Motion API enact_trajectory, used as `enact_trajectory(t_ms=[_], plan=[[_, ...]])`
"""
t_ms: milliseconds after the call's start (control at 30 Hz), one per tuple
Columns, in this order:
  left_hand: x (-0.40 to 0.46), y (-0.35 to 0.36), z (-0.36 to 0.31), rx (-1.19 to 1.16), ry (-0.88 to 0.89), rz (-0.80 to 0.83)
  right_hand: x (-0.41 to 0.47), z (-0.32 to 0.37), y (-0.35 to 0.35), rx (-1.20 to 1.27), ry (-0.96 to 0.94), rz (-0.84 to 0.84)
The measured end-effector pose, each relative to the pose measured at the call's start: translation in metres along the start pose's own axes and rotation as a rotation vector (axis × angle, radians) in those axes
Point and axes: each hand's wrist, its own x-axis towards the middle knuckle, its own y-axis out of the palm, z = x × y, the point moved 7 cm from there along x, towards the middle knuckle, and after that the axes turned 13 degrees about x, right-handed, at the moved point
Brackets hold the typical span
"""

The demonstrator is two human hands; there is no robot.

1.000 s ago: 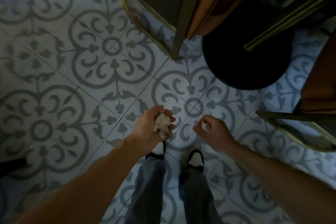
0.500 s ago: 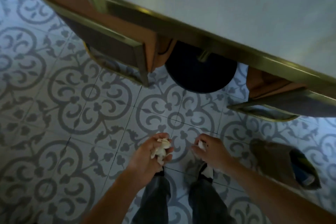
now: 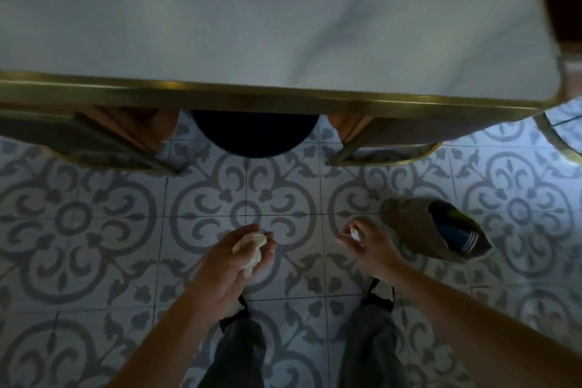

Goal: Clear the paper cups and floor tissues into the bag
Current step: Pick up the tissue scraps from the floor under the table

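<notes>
My left hand point(image 3: 234, 264) is cupped around a crumpled white tissue wad point(image 3: 251, 247) above the patterned tile floor. A smaller white tissue scrap point(image 3: 356, 232) is pinched in the fingers of my right hand point(image 3: 371, 244). Just right of that hand a brown paper bag point(image 3: 412, 224) lies on its side on the floor, its mouth facing right with blue, green and white items inside. No paper cups are in view.
A white marble table top with a brass rim point(image 3: 271, 93) fills the upper half of the view. Below it stand a black round table base point(image 3: 255, 132) and two brass-framed chairs point(image 3: 384, 151). My legs and shoes point(image 3: 239, 318) stand at the bottom centre.
The view has risen from the floor so the table top fills the upper half. The bag came into view on the right. Both hands still hold their tissues and have spread slightly apart.
</notes>
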Motion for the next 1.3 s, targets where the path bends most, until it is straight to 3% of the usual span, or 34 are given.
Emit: enact_trajectory(t_ms=[167, 400, 733, 967, 1300], plan=[[0.034, 0.079, 0.041, 0.189, -0.021, -0.011, -0.008, -0.054, -0.069, 0.155, 0.048, -0.086], [0.085, 0.207, 0.109, 0.256, -0.125, -0.003, -0.034, -0.151, -0.164, 0.410, 0.177, -0.343], [0.158, 0.349, 0.185, 0.958, -0.087, -0.008, -0.061, -0.291, -0.245, 0.690, 0.411, -0.508], [0.215, 0.417, 0.249, 1.060, -0.145, 0.021, -0.053, -0.373, -0.274, 0.860, 0.565, -0.563], [0.294, 0.461, 0.329, 1.217, -0.171, -0.004, -0.034, -0.445, -0.281, 1.076, 0.599, -0.614]])
